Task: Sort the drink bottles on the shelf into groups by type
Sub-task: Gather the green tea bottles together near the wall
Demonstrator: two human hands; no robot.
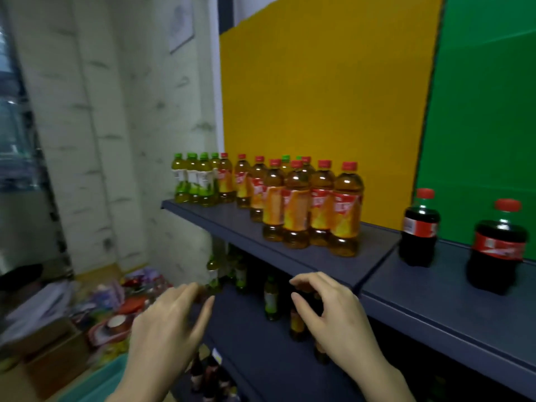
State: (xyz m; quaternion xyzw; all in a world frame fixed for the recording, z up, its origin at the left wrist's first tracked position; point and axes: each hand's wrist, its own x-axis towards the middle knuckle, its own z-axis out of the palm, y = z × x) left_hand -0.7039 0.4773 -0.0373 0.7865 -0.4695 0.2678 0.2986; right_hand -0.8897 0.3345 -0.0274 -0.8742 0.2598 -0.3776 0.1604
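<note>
Up top, on the dark blue-grey metal shelf (232, 223), grouped from far left to near right: green-capped clear plastic bottles of pale yellow drink (193, 181), then red-capped amber tea bottles with orange labels (295, 204) with two green caps (285, 158) showing among them at the back, then, well apart, two dark cola bottles with red labels (420, 227). Lower and nearer, raised before the mixed bottles (271, 297) underneath: left hand (171, 329) empty, fingers straight and loosely spread; right hand (333, 314) empty, fingers loosely curled.
</note>
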